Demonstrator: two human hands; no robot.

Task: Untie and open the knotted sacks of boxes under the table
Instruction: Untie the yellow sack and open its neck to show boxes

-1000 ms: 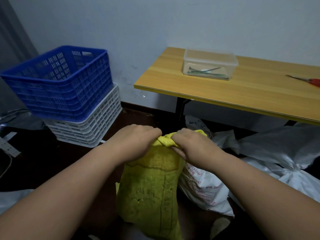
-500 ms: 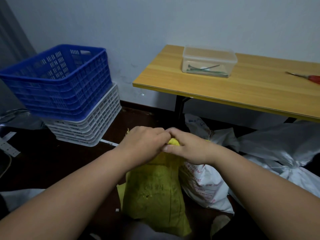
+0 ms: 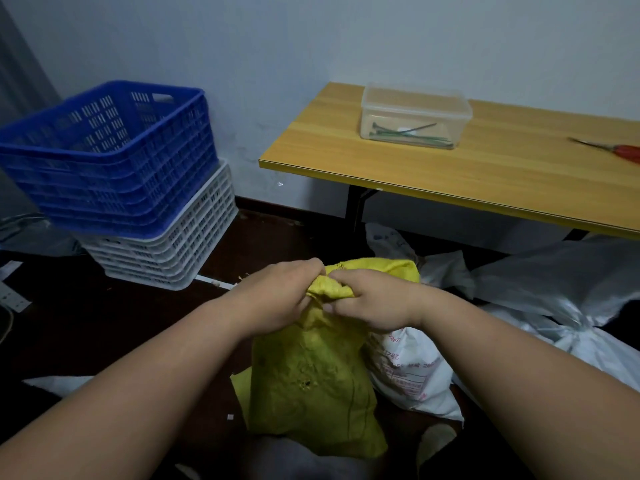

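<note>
Centrally, left hand (image 3: 277, 296) and right hand (image 3: 374, 303), forearms converging, fingers curled, each grip holding bunched knot (image 3: 329, 288) atop yellow sack (image 3: 311, 382); white sack (image 3: 412, 372) just beside.

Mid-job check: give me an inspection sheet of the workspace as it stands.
Surface: dark floor; wooden table by the wall.
Job's things: yellow sack upright, neck bunched; white sacks beside it.
Clutter: clear box of green ties and red-handled tool on table.
Grippers: left hand and right hand grip the sack's neck.
Cables: nothing seen.
Surroundings: blue crate on white crate.
</note>
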